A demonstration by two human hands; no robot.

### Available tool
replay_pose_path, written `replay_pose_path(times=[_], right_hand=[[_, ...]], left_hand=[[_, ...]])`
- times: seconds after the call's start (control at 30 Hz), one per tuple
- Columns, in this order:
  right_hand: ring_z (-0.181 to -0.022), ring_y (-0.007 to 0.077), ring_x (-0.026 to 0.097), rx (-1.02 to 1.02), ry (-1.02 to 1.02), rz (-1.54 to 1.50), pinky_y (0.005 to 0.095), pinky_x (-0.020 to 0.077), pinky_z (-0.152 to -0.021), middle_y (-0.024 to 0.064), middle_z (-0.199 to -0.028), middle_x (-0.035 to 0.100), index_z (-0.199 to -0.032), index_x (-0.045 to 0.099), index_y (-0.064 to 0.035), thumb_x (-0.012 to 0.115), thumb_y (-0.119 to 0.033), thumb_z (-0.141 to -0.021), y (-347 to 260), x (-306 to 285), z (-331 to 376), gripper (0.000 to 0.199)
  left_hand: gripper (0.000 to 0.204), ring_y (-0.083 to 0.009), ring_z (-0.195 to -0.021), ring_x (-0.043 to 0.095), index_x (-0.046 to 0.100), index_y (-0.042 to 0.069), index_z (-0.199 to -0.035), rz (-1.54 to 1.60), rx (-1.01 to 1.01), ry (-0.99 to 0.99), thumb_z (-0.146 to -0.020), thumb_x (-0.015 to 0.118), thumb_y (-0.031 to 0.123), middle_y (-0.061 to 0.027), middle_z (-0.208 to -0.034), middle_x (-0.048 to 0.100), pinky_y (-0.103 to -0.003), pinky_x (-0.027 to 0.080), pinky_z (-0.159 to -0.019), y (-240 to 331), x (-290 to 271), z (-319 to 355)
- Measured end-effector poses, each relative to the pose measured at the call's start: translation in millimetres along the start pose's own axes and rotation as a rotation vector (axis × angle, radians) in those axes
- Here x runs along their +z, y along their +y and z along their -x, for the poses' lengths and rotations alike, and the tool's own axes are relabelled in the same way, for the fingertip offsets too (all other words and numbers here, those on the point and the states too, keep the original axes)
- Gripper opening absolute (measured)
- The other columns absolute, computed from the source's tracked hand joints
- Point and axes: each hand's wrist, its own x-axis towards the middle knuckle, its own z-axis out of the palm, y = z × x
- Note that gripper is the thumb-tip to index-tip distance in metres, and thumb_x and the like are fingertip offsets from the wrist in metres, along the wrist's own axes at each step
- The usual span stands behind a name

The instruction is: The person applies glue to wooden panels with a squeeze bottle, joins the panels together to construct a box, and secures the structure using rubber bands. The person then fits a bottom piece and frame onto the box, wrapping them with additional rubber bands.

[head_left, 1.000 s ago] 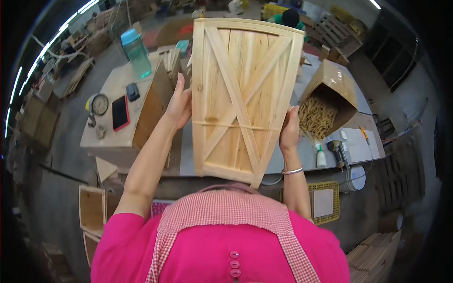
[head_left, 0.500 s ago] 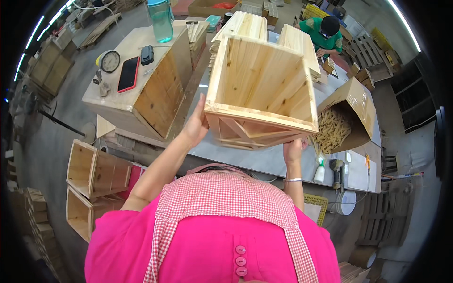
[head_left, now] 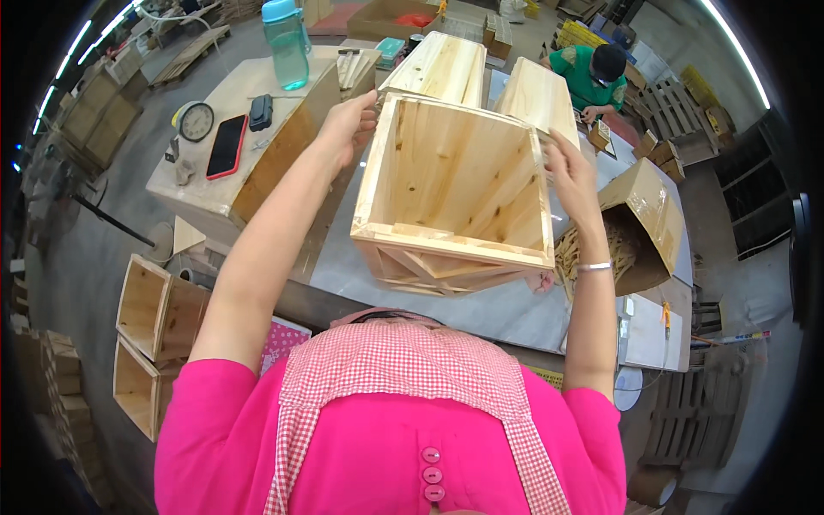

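A pale pine box [head_left: 453, 176] with an open top and a cross-braced front rests on the grey worktable [head_left: 343, 279] before me. My left hand [head_left: 345, 130] is by its far left corner, fingers apart and slightly bent, near a stack of wooden panels [head_left: 442, 69]. At the box's far right edge is my right hand [head_left: 571, 176], its fingers loosely spread and the tips close to the rim and to a second panel stack [head_left: 541, 96]. Whether the fingertips touch the wood I cannot tell.
To the right, a tipped cardboard box [head_left: 648, 219] holds small wooden pieces. A crate-like stand [head_left: 193, 163] at left bears a phone [head_left: 227, 148], a clock [head_left: 196, 122] and a teal bottle [head_left: 287, 47]. Finished boxes [head_left: 159, 309] stand lower left. A person in green [head_left: 592, 77] sits beyond.
The box has come down and slightly toward me onto the table. Both hands have left its lower sides and moved up to its far corners.
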Motion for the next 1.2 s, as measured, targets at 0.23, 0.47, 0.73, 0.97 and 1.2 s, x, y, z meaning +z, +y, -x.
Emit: replay_pose_path(times=[0.23,0.47,0.73,0.97,1.2], right_hand=[[-0.101,0.0368,0.067,-0.028,-0.177,0.515,0.044,0.0521,-0.089,0.0189,-0.11,0.069,-0.131,0.064,-0.0103,0.057,-0.034,-0.095,0,14,-35,0.044],[-0.104,0.0363,0.066,-0.083,-0.098,0.46,0.0441,0.0522,-0.087,0.0163,-0.113,0.069,-0.129,0.066,-0.0121,0.057,-0.031,-0.094,-6,24,-33,0.041],[-0.102,0.0349,0.067,-0.004,-0.161,0.534,0.0445,0.0519,-0.087,0.0185,-0.107,0.071,-0.132,0.064,-0.0125,0.055,-0.034,-0.096,-5,21,-36,0.043],[-0.104,0.042,0.065,-0.061,-0.307,0.915,0.0489,0.052,-0.09,0.0194,-0.121,0.067,-0.132,0.061,-0.0087,0.054,-0.036,-0.098,-41,31,-42,0.044],[-0.125,0.0427,0.054,-0.383,-0.362,0.651,0.0454,0.0449,-0.105,0.0277,-0.139,0.054,-0.14,0.048,0.0062,0.054,-0.05,-0.098,-112,110,-46,0.07]], left_hand=[[0.025,-0.0139,-0.076,0.064,0.071,0.003,-0.104,0.034,-0.057,-0.004,-0.088,0.073,0.023,-0.0062,-0.093,0.07,-0.032,0.049,-0.072,15,46,-16],[0.017,-0.0114,-0.07,0.064,0.073,0.001,-0.088,0.023,0.111,0.003,-0.09,0.071,0.018,-0.0041,-0.082,0.07,-0.028,0.049,-0.065,-1,31,-24],[0.025,-0.0136,-0.074,0.065,0.071,-0.002,-0.101,-0.053,0.178,-0.004,-0.094,0.067,0.021,-0.0072,-0.091,0.07,-0.029,0.05,-0.068,5,37,-16],[0.04,-0.0182,-0.093,0.062,0.065,0.004,-0.116,-0.083,-0.084,-0.176,-0.101,0.053,0.039,-0.0061,-0.101,0.066,-0.036,0.049,-0.084,13,12,-18],[0.028,-0.0204,-0.099,0.065,0.059,0.0,-0.119,0.097,-0.234,-0.345,-0.092,0.064,0.008,-0.0126,-0.111,0.061,-0.036,0.057,-0.088,18,-8,-26]])
